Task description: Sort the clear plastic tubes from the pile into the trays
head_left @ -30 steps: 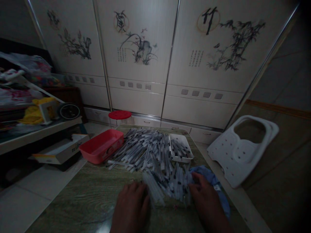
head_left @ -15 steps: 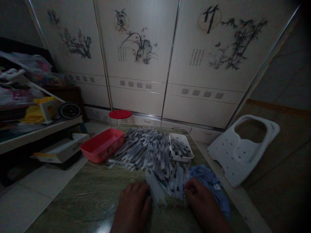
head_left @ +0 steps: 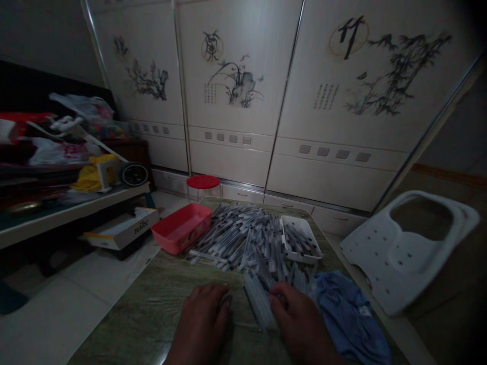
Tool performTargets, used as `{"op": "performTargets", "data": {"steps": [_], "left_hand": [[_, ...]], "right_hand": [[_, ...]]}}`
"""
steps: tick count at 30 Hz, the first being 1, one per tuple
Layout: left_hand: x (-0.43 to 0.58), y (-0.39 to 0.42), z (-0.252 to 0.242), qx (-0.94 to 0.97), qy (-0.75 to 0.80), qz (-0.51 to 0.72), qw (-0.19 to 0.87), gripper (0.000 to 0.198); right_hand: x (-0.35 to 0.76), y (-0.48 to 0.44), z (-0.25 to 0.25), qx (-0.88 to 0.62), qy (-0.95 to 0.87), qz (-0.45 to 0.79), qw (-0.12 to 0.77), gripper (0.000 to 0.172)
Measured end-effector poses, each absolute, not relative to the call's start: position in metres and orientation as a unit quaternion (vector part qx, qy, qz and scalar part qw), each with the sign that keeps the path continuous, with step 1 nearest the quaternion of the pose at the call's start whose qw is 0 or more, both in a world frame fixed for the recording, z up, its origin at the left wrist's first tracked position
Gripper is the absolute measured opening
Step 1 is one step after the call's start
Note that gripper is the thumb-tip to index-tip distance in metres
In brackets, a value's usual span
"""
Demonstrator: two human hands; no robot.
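Right wardrobe door (head_left: 365, 132) — brushed 竹; middle door (head_left: 236, 126) — 蘭

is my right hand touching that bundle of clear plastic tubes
Touching: in the head view the right hand rests its fingertips on the bundle of clear plastic tubes.
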State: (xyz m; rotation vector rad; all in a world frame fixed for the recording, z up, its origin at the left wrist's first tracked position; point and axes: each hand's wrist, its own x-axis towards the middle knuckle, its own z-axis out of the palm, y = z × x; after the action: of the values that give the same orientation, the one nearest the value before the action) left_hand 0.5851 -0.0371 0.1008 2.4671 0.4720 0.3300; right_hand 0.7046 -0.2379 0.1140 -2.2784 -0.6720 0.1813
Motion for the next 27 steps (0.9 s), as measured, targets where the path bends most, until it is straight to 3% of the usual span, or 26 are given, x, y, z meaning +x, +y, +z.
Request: {"op": "performTargets", "data": {"steps": [4,15,21,27], "left_hand": [[0.578,-0.022,0.098,0.916,0.193,0.135,0.324,0.031],[0.563,0.006,0.09,0.866,0.232,0.17,0.409,0.031],[0.559,0.016,0.09,0.868,0.252,0.193,0.38,0.037],[0.557,0.009,0.101,0.905,0.22,0.251,0.263,0.052]], "right_hand": [[0.708,-0.175,0.121,-0.913,-0.319,0.028,0.254,0.023],[0.727,-0.067,0.12,-0.929,-0.351,0.01,0.119,0.021],[0.728,-0.068,0.125,-0.915,-0.378,0.008,0.142,0.015],[0.694,-0.115,0.14,-0.885,-0.389,0.053,0.249,0.011]]}}
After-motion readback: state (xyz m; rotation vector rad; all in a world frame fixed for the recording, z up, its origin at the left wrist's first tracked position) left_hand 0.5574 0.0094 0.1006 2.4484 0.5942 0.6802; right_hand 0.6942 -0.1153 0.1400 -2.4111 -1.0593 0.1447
